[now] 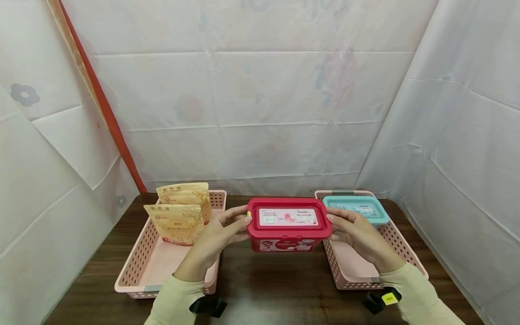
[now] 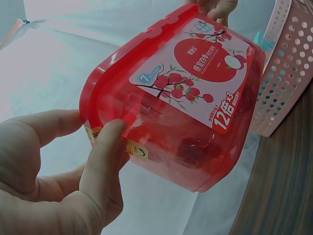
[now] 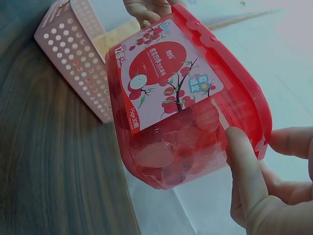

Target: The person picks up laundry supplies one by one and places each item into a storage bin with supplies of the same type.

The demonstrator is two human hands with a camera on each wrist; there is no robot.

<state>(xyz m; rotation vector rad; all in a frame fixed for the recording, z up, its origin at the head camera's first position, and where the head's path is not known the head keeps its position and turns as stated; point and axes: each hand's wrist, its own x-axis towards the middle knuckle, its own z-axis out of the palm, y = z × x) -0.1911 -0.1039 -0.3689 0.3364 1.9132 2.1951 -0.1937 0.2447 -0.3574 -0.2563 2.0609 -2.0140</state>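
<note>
A red laundry pod tub (image 1: 290,223), its lid on and a label on top, is held level above the table between the two hands. The left hand (image 1: 219,237) grips its left end, with the thumb on the side wall and fingers at the lid rim. At the opposite end, the right hand (image 1: 357,234) grips it in the same way. Cherry-like fruit and a red oval decorate the front label (image 2: 205,63) in the left wrist view. Through the translucent wall (image 3: 171,147), rounded pods show in the right wrist view.
To the left stands a pink perforated basket (image 1: 140,259) with two yellow pouches (image 1: 176,223) upright in it. A second pink basket (image 1: 402,246) on the right has a light-blue lidded tub (image 1: 375,212) toward its back. Both rest on a dark wooden table (image 1: 276,289) before white sheeting (image 1: 260,90).
</note>
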